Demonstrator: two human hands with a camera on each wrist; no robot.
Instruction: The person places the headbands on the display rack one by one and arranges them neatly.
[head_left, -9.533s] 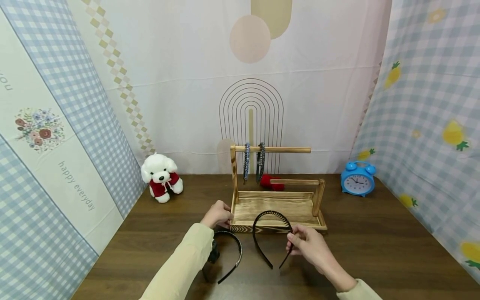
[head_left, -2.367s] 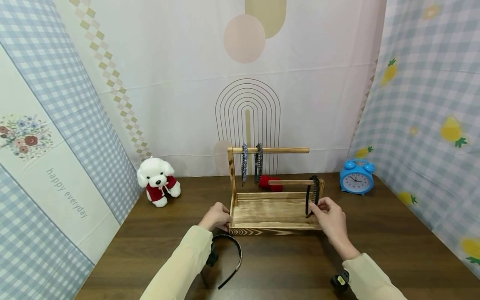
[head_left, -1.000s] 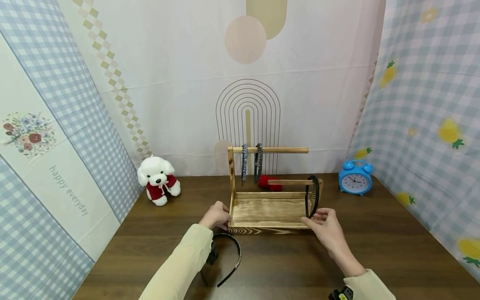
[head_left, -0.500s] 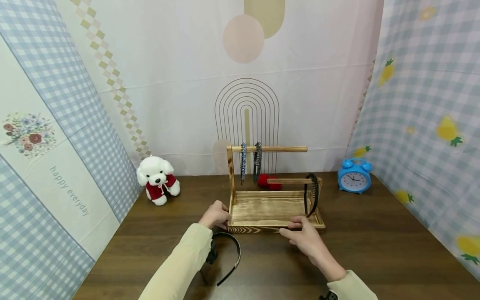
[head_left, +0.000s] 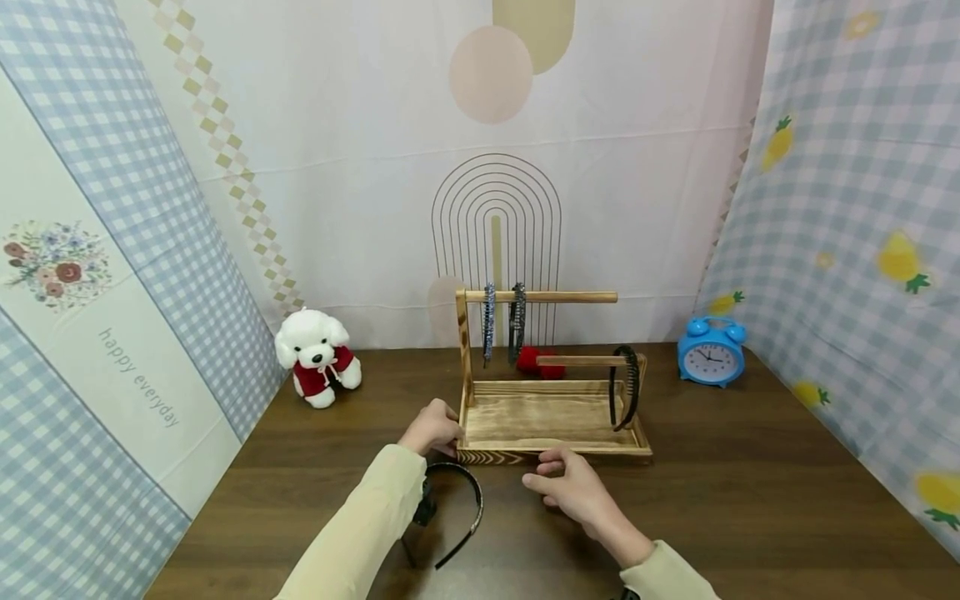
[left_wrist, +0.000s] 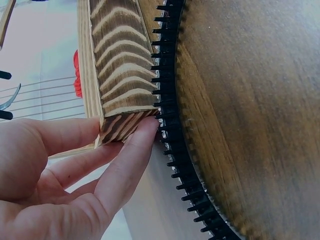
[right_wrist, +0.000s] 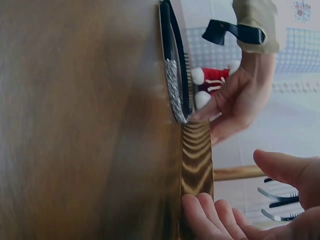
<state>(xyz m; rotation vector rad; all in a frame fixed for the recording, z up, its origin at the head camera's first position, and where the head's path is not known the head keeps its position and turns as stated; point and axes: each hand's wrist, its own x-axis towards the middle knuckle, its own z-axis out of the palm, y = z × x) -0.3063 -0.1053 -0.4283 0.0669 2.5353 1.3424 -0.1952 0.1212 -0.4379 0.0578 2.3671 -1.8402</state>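
Observation:
My left hand (head_left: 432,429) pinches the front left corner of a wooden rack (head_left: 491,457) with a tray base; the left wrist view shows thumb and fingers around that corner (left_wrist: 122,122). My right hand (head_left: 576,487), fingers apart and holding nothing, is just in front of the tray's front edge. A black toothed headband (head_left: 632,392) hangs on the rack's lower bar. From the upper bar hang a blue glittery headband (head_left: 489,321) and a dark one (head_left: 517,325). Another black headband with a silvery sparkling band (head_left: 478,504) lies on the table beside my left forearm, partly hidden by it.
A white plush dog (head_left: 317,358) in a red top sits at the back left. At the back right stands a blue alarm clock (head_left: 711,360). Behind the rack is a red object (head_left: 528,360), partly covered by the lower bar. Patterned cloth walls (head_left: 375,208) enclose the table (head_left: 735,483).
My right hand hung the black headband on the lower bar, let it go, then moved left along the tray's front. My left hand has stayed at the rack's corner.

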